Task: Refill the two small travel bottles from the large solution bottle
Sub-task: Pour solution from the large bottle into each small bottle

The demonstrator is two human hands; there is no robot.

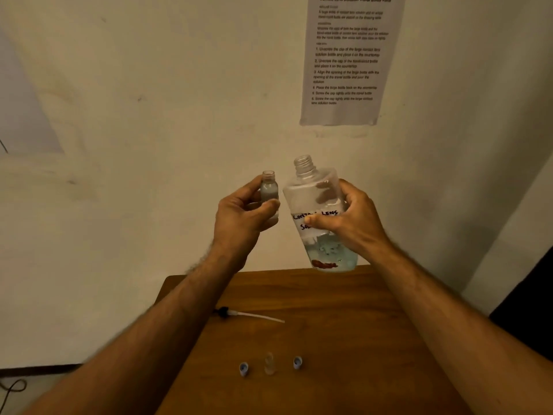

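Up above the far edge of the counter point(344, 339), both hands hold bottles in the air before the wall. The left hand point(239, 220) has its grip closed around a small travel bottle point(268, 190), thumb across the front and fingers behind; the bottle stands upright, long axis vertical, its uncapped neck pointing up. The right hand point(350, 217) has its grip wrapped around the large solution bottle point(317, 211), thumb lying over the handwritten white label. That bottle's long axis tilts a little, its open threaded neck pointing up and slightly toward the small bottle, the base lower and to the right. Bluish liquid sits in its bottom part. The two bottles are just beside each other, not touching.

Down on the counter, a second small travel bottle point(269, 363) stands upright near the front edge between two small caps point(244, 369), one on each side. Farther back lies a pump head with its long white tube point(254, 315), pointing right. A printed instruction sheet point(347, 58) hangs on the wall.
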